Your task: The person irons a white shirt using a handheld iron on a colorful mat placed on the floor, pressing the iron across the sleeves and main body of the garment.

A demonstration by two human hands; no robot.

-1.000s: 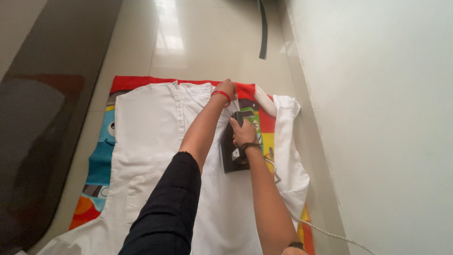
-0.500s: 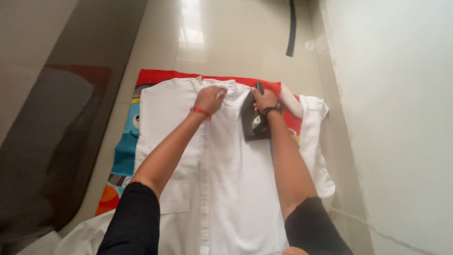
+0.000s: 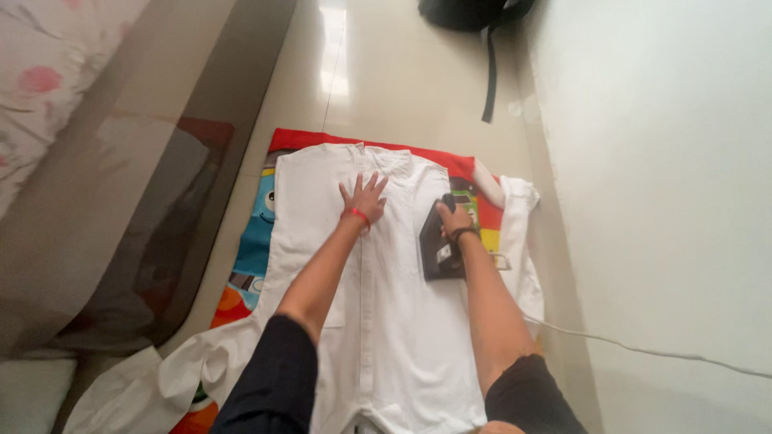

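Person kneels over white shirt (image 3: pixel 386 321), spread flat on colourful mat (image 3: pixel 249 241) on floor. Left hand (image 3: pixel 363 197) released, fingers splayed, palm pressing shirt near collar. Right hand (image 3: pixel 455 220) grasping handle of dark iron (image 3: pixel 438 249), sitting on shirt's rt side. White cord (image 3: pixel 643 350) trails off rt along wall.

Your left hand (image 3: pixel 364 197) lies flat with its fingers spread on the white shirt (image 3: pixel 386 321). Your right hand (image 3: pixel 453 220) grips the black iron (image 3: pixel 440 249), which sits on the shirt. A colourful mat (image 3: pixel 253 241) lies under the shirt on the floor (image 3: pixel 402 72).
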